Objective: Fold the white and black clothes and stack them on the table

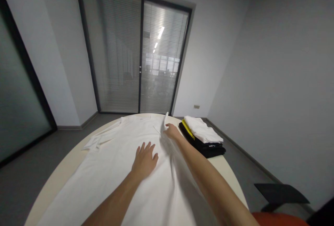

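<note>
My left hand (145, 160) is resting palm-down on the white T-shirt (117, 163), its fingers spread. My right hand (172, 132) is pinching the shirt's fabric near the far right edge, where a narrow flap is standing up. The shirt is lying unfolded across the round table (226, 170), its neckline toward the far rim. By my judgement the left part is mostly smoothed, though its sleeve (103, 139) is lying wrinkled; the right part is bunching into long creases and remaining unflattened. Beyond my right forearm, a stack is sitting on the table: a folded white garment (203, 129) on top, yellow cloth (187, 128) showing beneath, black garments (212, 152) at the bottom. I am seeing no container holding any of them.
</note>
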`<state>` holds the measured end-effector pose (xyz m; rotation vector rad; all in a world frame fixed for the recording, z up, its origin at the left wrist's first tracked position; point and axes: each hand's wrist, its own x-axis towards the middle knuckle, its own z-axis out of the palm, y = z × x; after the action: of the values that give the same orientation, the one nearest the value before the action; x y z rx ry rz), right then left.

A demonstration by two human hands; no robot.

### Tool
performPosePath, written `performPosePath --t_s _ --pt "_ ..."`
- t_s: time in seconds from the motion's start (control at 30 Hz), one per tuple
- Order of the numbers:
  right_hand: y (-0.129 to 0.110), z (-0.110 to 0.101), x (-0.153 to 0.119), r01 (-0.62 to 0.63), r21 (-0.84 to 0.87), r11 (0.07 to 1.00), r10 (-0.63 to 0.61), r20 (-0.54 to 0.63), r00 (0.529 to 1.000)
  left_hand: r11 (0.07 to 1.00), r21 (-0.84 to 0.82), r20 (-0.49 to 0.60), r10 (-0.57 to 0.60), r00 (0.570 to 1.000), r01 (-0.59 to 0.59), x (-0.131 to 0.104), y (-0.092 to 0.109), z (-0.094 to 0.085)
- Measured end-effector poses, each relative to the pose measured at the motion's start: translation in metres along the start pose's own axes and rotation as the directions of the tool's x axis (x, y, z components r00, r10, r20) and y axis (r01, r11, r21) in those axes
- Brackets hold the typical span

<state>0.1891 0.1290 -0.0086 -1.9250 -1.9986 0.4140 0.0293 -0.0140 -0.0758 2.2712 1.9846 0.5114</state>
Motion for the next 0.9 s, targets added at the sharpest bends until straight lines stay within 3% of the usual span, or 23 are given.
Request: performPosePath --t_s 0.2,0.37,0.5,0.73,0.9 --pt "-0.026 0.026 -0.021 0.148 0.006 0.989 -0.148 0.088 0.985 1.000 0.002 0.001 -0.028 1.000 0.028 0.001 -0.001 0.001" --pt "-0.028 0.041 -0.039 0.170 -0.034 0.985 -0.164 0.138 0.977 0.997 0.053 -0.099 -0.046 0.994 0.052 -0.004 0.003 -0.004" --pt "-0.027 0.050 -0.047 0.169 -0.065 0.983 -0.163 0.101 0.982 0.996 0.068 -0.104 -0.047 0.993 0.054 -0.004 0.004 -0.002" --pt "-0.038 0.046 -0.042 0.177 -0.051 0.983 -0.176 0.028 0.984 0.996 0.068 -0.099 -0.058 0.993 0.065 -0.002 0.005 0.000" --pt "-0.043 0.044 -0.043 0.209 -0.072 0.975 -0.199 0.124 0.972 0.996 0.057 -0.092 -0.070 0.993 0.076 -0.002 0.006 -0.005"
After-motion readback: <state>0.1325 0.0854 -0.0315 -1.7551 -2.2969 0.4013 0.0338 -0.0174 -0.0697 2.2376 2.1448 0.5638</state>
